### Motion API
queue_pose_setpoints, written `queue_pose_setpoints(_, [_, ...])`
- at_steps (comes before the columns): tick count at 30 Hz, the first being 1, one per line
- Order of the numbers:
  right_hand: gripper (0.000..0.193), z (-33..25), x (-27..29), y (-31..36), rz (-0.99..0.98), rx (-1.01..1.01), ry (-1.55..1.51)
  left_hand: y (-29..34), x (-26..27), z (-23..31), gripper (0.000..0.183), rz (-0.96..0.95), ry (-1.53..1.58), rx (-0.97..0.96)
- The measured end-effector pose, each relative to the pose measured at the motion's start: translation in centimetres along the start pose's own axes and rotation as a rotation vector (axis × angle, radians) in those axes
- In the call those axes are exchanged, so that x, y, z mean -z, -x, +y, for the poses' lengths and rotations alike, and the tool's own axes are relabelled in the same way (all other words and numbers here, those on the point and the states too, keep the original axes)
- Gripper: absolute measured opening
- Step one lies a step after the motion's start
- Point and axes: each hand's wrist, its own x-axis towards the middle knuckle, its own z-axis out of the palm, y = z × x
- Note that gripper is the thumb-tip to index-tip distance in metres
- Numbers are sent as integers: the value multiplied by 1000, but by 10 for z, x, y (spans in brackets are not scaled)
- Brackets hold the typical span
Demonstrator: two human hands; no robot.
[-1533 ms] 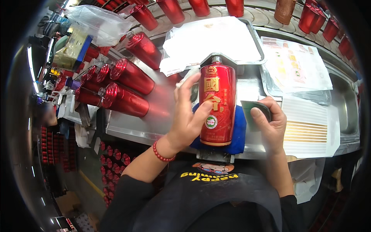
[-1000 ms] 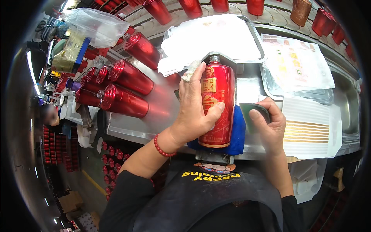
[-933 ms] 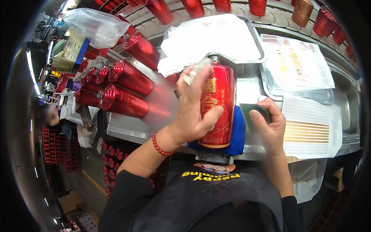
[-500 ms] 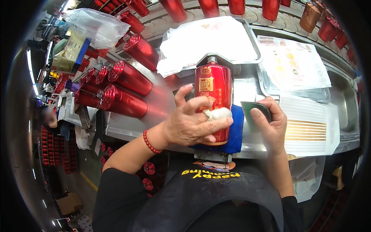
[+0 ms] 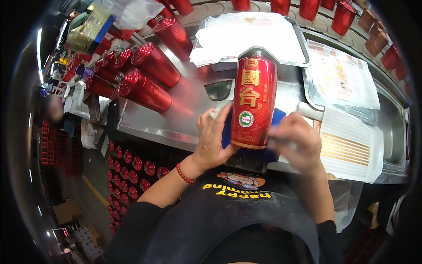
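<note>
A glossy red bottle (image 5: 255, 101) with gold characters and a round green-and-white emblem lies on a blue cloth (image 5: 276, 118), its top end at a dark angled holder (image 5: 259, 53). My left hand (image 5: 214, 136) cups the bottle's lower left side, fingers and thumb against it. A white wrap shows on one of its fingers. Smeared by motion, my right hand (image 5: 300, 143) is beside the bottle's lower right edge; whether it holds anything cannot be made out. On the metal table left of the bottle lies a dark green flat piece (image 5: 218, 90).
Several red bottles (image 5: 147, 92) lie and stand at the left. Behind is a tray with white sheets (image 5: 250, 37); more printed sheets (image 5: 340, 75) lie at the right. A white sheet with gold strips (image 5: 347, 147) is near a metal sink (image 5: 393, 127). A conveyor carries bottles along the back.
My left hand has moved off the bottle's front to its lower left side, uncovering the emblem. My right hand has moved in to the bottle's edge; its green scraper no longer shows clearly.
</note>
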Motion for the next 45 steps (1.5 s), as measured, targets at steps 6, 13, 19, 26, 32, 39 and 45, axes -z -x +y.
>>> queue_pose_setpoints(6, [29,-15,-2,-5,-299,105,-3,-11,16,13,90,2,-178,-90])
queue_pose_setpoints(13, [23,-10,-23,-10,-57,221,308,-8,3,5,102,-6,-106,6])
queue_pose_setpoints(19, [29,8,-20,-22,216,173,515,-21,16,24,101,32,-185,-48])
queue_pose_setpoints(26, [16,-5,-15,-6,386,-572,-354,-13,2,12,108,59,-107,-26])
queue_pose_setpoints(32, [18,-9,-33,-17,258,-455,43,-15,11,19,107,20,-171,21])
queue_pose_setpoints(39, [13,-24,-24,-35,148,-322,176,-28,25,27,99,77,-302,-100])
queue_pose_setpoints(45, [29,-8,-18,-8,128,133,525,-18,10,10,95,113,-129,-43])
